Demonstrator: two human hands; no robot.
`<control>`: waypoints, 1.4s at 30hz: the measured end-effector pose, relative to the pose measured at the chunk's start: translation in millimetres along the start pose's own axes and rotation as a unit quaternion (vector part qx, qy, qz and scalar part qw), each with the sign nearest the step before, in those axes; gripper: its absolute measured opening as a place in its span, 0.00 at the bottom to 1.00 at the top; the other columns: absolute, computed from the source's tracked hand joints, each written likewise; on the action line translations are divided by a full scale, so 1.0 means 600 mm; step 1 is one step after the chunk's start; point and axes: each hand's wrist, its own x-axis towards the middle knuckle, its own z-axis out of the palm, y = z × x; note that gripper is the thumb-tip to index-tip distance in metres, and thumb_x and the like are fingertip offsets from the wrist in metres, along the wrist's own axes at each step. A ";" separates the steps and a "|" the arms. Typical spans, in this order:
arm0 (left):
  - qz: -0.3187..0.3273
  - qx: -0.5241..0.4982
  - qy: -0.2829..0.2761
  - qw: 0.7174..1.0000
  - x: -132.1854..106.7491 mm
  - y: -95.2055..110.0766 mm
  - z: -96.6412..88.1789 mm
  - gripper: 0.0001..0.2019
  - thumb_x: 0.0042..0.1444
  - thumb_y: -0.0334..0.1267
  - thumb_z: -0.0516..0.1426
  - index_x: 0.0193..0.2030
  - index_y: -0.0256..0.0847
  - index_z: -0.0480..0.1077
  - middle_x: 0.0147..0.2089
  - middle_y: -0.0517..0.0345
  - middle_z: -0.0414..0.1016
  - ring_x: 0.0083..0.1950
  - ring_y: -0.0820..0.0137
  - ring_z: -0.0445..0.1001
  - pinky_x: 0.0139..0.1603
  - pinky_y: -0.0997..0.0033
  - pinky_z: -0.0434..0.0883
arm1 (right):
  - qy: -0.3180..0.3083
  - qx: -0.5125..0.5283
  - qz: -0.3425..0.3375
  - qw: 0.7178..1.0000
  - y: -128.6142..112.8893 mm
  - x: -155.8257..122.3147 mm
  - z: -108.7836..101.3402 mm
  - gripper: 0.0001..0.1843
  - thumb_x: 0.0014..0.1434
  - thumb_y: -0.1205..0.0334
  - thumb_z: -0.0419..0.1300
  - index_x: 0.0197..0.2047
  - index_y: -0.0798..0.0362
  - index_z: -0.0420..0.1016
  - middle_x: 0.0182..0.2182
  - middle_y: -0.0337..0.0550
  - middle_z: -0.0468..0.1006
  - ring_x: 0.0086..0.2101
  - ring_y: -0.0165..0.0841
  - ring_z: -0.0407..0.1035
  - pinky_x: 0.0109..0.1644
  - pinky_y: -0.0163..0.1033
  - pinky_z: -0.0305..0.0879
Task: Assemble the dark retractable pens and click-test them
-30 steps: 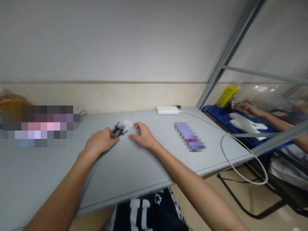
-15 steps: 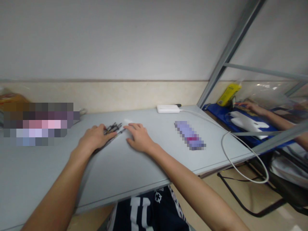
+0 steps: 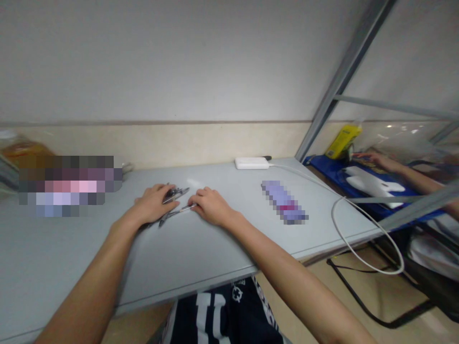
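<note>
A bunch of thin dark and silvery pens lies on the pale grey desk, fanned out at its right-hand ends. My left hand is curled over the bunch from the left, covering much of it, with the thumb along its near side. Close by on the right, my right hand has its fingertips closed on the end of one slim pen. That pen slants across the near edge of the bunch, its other end by my left thumb.
Toward the right lies a blurred-out purple phone-like object. A white power-bank-like box with a white cable sits near the wall. Pixelated items stand at left. Beyond the metal frame, another person's arm rests over a blue table.
My right fingers have closed on a pen's end and drawn it slightly toward me. The pens under my left hand have spread and shifted. The view has moved slightly.
</note>
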 end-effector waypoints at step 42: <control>-0.050 0.061 -0.007 0.997 -0.010 0.027 0.019 0.31 0.59 0.41 0.38 0.70 0.37 0.40 0.72 0.53 0.36 0.69 0.50 0.45 0.57 0.33 0.56 | 0.278 0.695 0.301 0.591 0.122 -0.094 -0.041 0.06 0.42 0.75 0.59 0.26 0.57 0.72 0.19 0.38 0.74 0.23 0.28 0.72 0.31 0.33 0.73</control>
